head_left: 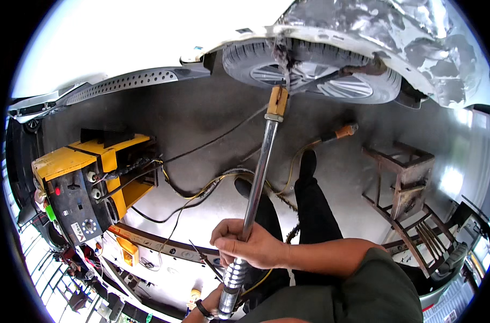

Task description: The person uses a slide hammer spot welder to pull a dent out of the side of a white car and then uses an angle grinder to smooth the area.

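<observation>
Metal rod (pixel 260 175) slanting up to wheel arch (pixel 334 39) of white car (pixel 137 32), yellow end fitting (pixel 277 100) in front of tyre (pixel 237 63). Right hand (pixel 250 243), fingers clamped round rod; left hand (pixel 212 301) at lower end, fingers mostly hidden, closure impossible to tell. Seemingly mid-job: rod already up at arch, fender (pixel 439 59) still patchy, finishing apparently undone. Small yellow-and-white container (pixel 195 296) below, contents not visible.

A smooth grey floor (pixel 342 172) is extending across the middle of the view, darkening toward the top. Bright light is forming a white glare patch (pixel 450 181) on the floor at right. A brown stool-like frame (pixel 409 196) is resting near this patch. At lower left, windows (pixel 37 269) with dark bars are showing white light.
</observation>
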Action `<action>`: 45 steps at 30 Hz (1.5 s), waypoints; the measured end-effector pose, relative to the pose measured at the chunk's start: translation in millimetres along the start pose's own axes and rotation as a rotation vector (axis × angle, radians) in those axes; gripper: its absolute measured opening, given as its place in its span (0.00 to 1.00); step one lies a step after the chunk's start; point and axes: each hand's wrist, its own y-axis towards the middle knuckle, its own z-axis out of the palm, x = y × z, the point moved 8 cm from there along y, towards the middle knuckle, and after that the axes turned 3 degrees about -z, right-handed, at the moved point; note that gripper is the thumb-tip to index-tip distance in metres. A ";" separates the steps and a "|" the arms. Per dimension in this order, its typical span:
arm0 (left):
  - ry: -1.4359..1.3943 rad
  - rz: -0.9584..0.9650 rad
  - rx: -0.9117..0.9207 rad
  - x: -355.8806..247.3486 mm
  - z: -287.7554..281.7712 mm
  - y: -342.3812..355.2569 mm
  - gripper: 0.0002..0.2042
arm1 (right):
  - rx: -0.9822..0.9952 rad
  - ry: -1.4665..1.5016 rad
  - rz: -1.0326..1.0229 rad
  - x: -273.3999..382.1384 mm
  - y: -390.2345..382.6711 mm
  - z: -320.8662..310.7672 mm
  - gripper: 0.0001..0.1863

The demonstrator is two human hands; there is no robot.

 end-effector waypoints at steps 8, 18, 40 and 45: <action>0.026 0.296 0.128 -49.4 51.9 4.9 0.17 | 0.019 -0.113 -0.093 50.3 14.6 1.5 0.11; 0.065 0.338 0.176 -64.7 83.6 3.8 0.22 | 0.021 -0.139 -0.164 70.2 16.6 -9.9 0.10; -0.033 0.215 0.067 -54.0 95.0 -33.6 0.20 | 0.014 -0.029 -0.172 77.8 15.5 2.9 0.12; 0.041 0.288 -0.033 -47.7 75.6 -33.4 0.20 | -0.036 -0.091 -0.135 129.4 37.6 -6.3 0.22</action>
